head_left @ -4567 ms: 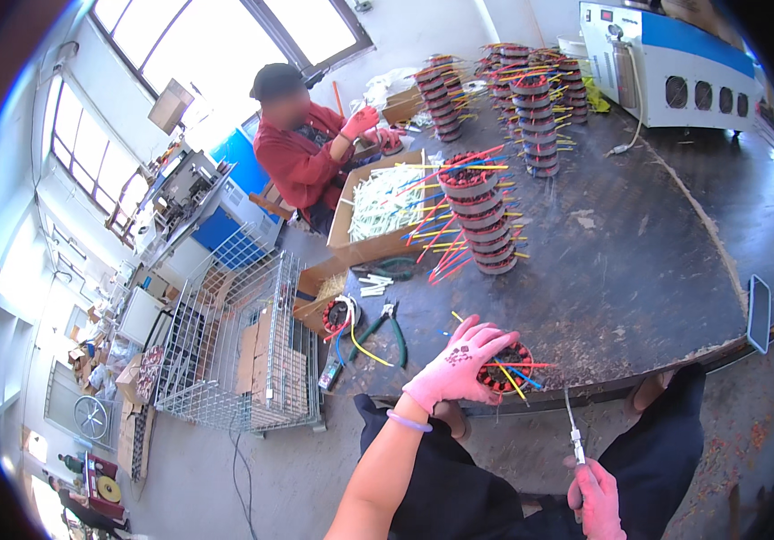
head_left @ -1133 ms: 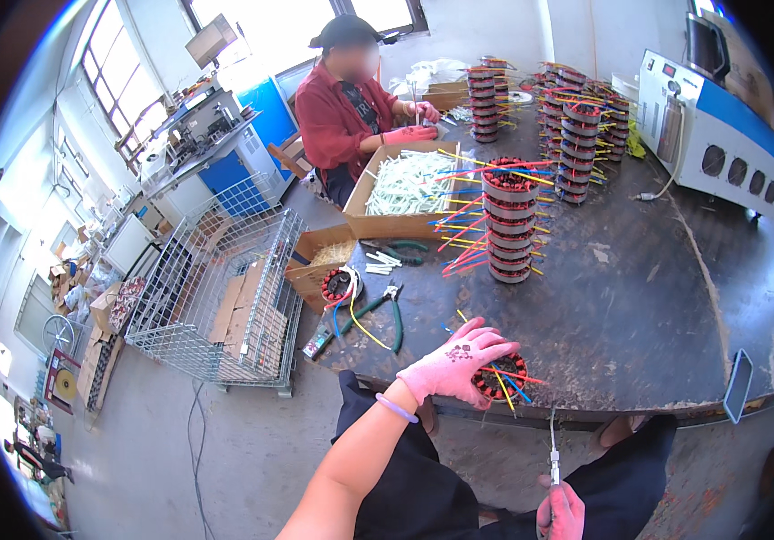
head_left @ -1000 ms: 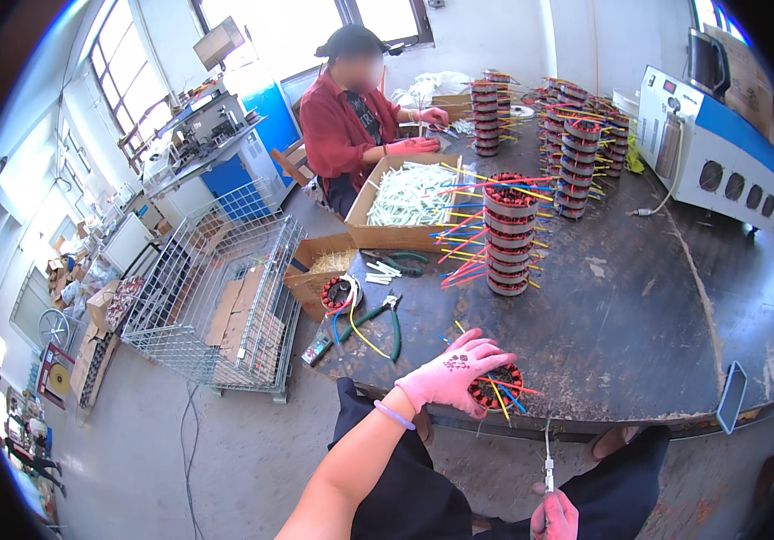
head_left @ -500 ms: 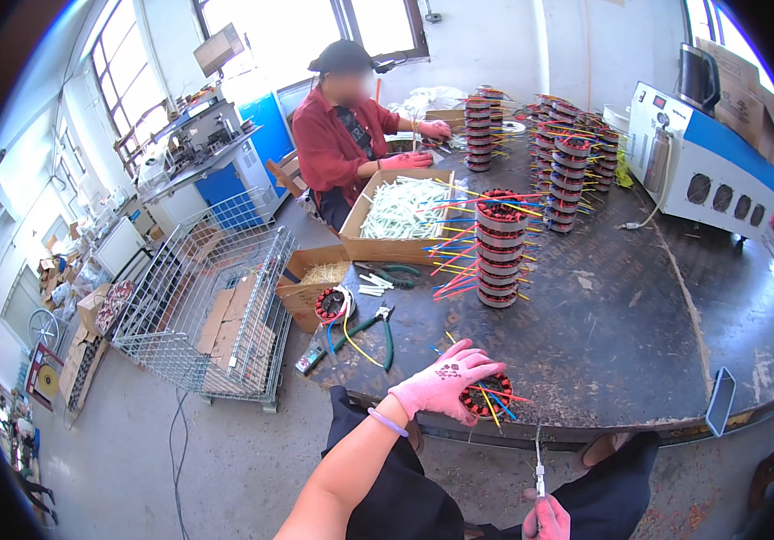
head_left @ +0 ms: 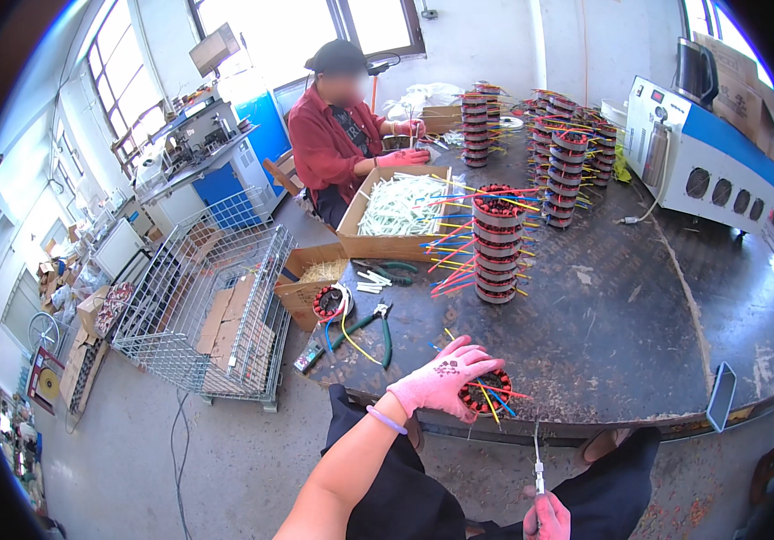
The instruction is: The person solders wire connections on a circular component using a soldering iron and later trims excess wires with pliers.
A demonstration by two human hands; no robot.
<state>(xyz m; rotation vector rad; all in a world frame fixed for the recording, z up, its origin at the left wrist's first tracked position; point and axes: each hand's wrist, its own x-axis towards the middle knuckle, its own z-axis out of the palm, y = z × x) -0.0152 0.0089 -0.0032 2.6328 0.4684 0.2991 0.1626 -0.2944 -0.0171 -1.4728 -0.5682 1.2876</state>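
My left hand, in a pink glove, lies over a round wound coil with red, yellow and blue wires, at the front edge of the dark table. It presses on the coil's top. My right hand, also gloved in pink, is at the picture's lower edge and grips a thin pointed tool that stands upright just below the coil.
A stack of coils stands mid-table, more stacks behind. Green-handled pliers and another coil lie left. A person in a red shirt works at a cardboard box of white sleeves. A wire cage stands left; a blue-white machine right.
The view has tilted upward, so table and hands sit lower in the picture. My left hand stays on the coil and my right hand keeps the tool below it.
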